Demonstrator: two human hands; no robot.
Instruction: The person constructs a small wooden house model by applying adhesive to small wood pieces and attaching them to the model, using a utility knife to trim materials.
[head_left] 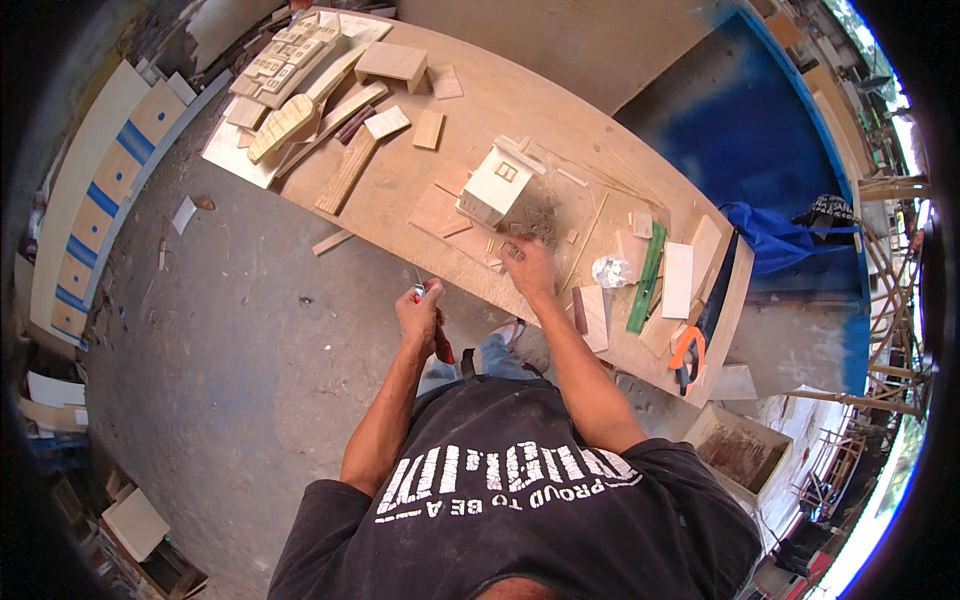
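Note:
My left hand (pixel 418 308) is closed round a red-handled tool (pixel 442 345) with a thin metal tip, held just off the table's near edge. Over the table, my right hand (pixel 527 268) has its fingers curled together beside small wooden pieces (pixel 494 263); whatever they pinch is too small to make out. Just beyond that hand stands a small wooden model house (pixel 490 188) with pale walls and a little framed window. A brownish, fuzzy-looking patch (pixel 537 215) lies to the right of the house.
The wooden table (pixel 470 110) carries a larger model building (pixel 285 65), wood blocks (pixel 390 65) and a plank (pixel 348 170) at left. Rightward lie a crumpled silvery ball (pixel 612 270), a green strip (pixel 648 278), a white board (pixel 678 281) and an orange-handled tool (pixel 688 350).

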